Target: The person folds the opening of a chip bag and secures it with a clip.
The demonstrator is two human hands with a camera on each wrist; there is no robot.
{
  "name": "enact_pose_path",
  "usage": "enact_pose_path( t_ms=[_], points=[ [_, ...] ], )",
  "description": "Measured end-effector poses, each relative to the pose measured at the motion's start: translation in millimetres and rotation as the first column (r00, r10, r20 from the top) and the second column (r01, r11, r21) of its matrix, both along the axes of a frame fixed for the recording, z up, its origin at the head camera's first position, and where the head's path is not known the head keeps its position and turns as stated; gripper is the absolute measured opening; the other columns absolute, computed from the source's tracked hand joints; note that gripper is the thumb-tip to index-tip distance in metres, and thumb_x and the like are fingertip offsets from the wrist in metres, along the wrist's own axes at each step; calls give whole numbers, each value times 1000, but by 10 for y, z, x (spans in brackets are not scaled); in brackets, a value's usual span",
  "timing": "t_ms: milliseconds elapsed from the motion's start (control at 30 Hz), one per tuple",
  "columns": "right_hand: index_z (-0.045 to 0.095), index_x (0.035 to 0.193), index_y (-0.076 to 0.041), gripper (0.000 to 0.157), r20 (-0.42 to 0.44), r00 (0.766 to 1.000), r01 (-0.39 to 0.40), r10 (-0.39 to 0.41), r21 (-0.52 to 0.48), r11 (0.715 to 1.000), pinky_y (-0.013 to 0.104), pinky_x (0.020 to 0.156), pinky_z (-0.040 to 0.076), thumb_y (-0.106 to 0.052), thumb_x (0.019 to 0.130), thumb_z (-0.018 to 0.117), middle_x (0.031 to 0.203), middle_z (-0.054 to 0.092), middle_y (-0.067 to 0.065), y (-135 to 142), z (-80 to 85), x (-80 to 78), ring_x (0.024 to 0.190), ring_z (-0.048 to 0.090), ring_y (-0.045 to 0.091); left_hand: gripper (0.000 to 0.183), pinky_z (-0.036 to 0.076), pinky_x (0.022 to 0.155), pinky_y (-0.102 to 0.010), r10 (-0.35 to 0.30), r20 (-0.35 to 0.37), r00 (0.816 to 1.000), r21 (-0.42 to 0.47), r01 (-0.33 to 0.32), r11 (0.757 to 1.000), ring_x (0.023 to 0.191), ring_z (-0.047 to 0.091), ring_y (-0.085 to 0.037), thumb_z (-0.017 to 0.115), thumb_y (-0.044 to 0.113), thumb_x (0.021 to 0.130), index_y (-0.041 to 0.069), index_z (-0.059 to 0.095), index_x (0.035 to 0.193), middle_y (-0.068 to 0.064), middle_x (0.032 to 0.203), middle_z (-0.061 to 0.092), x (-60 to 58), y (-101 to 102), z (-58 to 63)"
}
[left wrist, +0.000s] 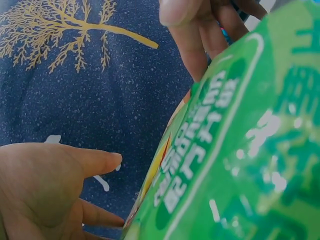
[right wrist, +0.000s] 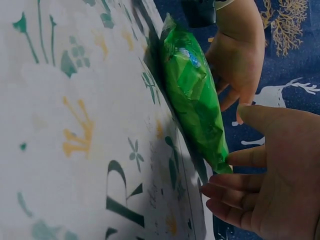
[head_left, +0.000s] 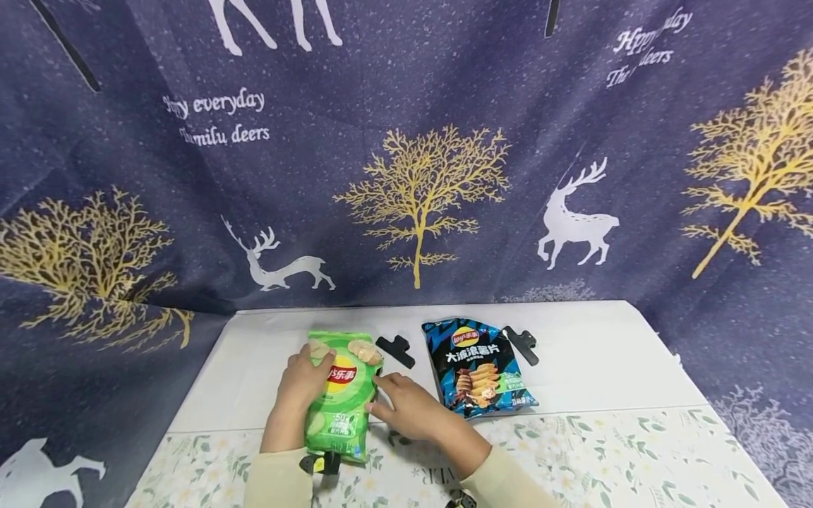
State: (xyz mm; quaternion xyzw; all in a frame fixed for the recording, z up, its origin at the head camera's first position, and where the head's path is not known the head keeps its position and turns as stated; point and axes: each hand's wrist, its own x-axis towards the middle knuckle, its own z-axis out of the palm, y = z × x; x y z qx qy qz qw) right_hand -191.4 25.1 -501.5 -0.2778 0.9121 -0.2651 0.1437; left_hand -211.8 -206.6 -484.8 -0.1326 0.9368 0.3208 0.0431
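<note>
A green Lay's chip bag (head_left: 339,416) lies face up on the left half of the table. My left hand (head_left: 303,379) touches its upper left side, the thumb extended over the front. At the bag's right edge is my right hand (head_left: 409,408), fingers extended towards it. In the right wrist view, the fingertips of the right hand (right wrist: 287,165) are at one end of the bag (right wrist: 195,95), not curled round it. The left wrist view shows the left hand (left wrist: 45,185) with thumb extended beside the bag (left wrist: 260,150); the bag's underside is hidden.
A black clip (head_left: 396,351) lies right of the green bag. Farther right are a blue-black Lay's chip bag (head_left: 476,370) and a second black clip (head_left: 523,344). A flower-patterned cover (head_left: 610,451) spans the table's near part. Behind hangs a dark blue cloth (head_left: 406,92).
</note>
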Motion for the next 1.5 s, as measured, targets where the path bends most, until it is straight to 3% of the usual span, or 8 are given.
enact_pose_path(
  t_ms=[933,1267,1500],
  points=[
    [37,157,-12,68,69,997,-12,16,-61,998,47,121,35,-55,105,40,161,40,9,8,-34,-20,150,39,27,82,38,110,-67,-10,-4,1000,5,10,1000,135,40,-60,42,48,104,-12,20,155,-45,148,32,-22,14,13],
    [36,157,-11,66,47,999,4,2,-125,992,49,121,35,-52,106,40,161,40,10,8,-47,-9,149,39,29,81,35,113,-66,-11,-24,1000,20,11,1000,137,38,-60,42,47,104,-11,19,156,-44,150,30,12,10,90],
    [32,159,-11,56,-3,1000,4,-4,-134,991,47,120,36,-37,110,37,162,39,9,30,-45,-9,149,40,27,81,34,114,-67,-23,-43,999,36,25,999,138,36,-60,43,46,104,-11,18,157,-45,150,29,15,26,149]
  ],
)
